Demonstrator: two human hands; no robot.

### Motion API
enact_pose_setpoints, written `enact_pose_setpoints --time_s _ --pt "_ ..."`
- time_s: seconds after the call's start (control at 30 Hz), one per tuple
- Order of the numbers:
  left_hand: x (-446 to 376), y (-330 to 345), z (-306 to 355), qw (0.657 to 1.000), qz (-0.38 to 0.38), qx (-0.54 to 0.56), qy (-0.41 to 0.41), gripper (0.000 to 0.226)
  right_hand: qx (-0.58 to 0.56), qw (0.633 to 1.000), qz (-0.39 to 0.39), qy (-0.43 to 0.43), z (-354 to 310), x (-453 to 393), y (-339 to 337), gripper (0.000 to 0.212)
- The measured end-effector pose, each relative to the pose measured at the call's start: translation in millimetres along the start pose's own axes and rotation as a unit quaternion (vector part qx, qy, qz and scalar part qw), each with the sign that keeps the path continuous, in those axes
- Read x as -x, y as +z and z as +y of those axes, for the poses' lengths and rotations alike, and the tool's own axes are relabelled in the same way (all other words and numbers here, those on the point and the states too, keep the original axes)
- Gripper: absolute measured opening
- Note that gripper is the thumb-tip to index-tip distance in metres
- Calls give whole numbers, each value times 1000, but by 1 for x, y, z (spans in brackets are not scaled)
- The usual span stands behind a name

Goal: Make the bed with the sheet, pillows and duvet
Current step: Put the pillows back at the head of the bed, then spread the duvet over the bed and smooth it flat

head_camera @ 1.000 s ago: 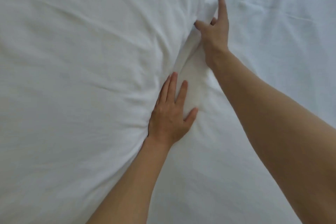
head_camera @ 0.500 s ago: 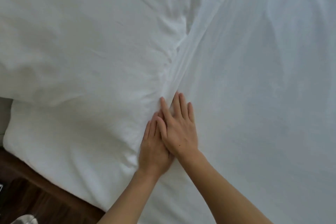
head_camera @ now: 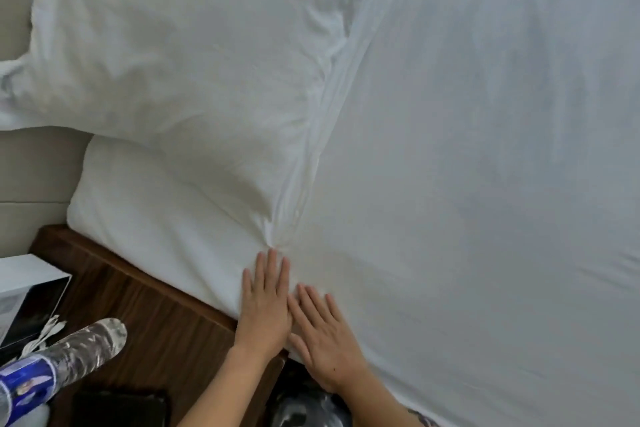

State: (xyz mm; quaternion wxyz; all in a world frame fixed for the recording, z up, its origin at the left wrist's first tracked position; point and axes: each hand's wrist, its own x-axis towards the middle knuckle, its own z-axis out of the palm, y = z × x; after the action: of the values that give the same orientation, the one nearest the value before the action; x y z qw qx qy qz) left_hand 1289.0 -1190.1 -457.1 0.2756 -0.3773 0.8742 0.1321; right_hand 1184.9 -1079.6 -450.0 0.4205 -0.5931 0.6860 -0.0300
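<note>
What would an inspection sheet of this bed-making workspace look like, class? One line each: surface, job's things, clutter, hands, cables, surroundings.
Surface: white sheet covers the mattress, mostly smooth, with creases gathered along the pillow's edge.
Job's things: white pillow lies at the head of the bed, wrinkled; duvet not seen.
Clutter: plastic bottle with a blue label, a white box and a dark flat object on the wooden bedside table.
Hands: left hand and right hand lie flat, fingers straight, side by side on the sheet near the bed's edge.
Cables: white cord beside the box.
Surroundings: beige wall behind the bed.
</note>
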Motion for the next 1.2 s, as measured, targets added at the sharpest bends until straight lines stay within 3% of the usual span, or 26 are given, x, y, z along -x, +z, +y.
enact_pose_setpoints --time_s 0.07,0.2,0.33,0.4,0.47,0.53,0.67,0.83,1.0,1.2 --pt "22 -17 2 996 -79 23 -33 77 -16 998 -47 26 -4 24 -24 65" --pt "72 -70 17 964 -254 36 -72 67 -67 995 -40 65 -6 90 -74 96" --pt "124 -142 50 977 -208 54 3 60 -86 986 32 141 -14 161 -144 113" --pt "148 -175 63 984 -164 60 44 60 -86 980 85 161 -24 203 -175 98" --pt "170 -202 80 987 -121 70 77 58 -91 966 144 192 -32 246 -195 67" --pt "189 -222 94 988 -79 71 108 57 -99 946 216 220 -36 286 -203 54" --pt "230 -243 110 979 -60 40 190 54 -194 880 331 279 -70 362 -187 55" --pt "277 -247 126 963 -52 44 262 52 -382 738 446 334 -131 439 -119 52" --pt "313 -244 167 939 -45 32 341 49 -475 605 523 366 -149 505 -73 50" --pt "349 -244 274 896 -24 -9 444 49 -467 528 599 380 -118 583 -56 55"
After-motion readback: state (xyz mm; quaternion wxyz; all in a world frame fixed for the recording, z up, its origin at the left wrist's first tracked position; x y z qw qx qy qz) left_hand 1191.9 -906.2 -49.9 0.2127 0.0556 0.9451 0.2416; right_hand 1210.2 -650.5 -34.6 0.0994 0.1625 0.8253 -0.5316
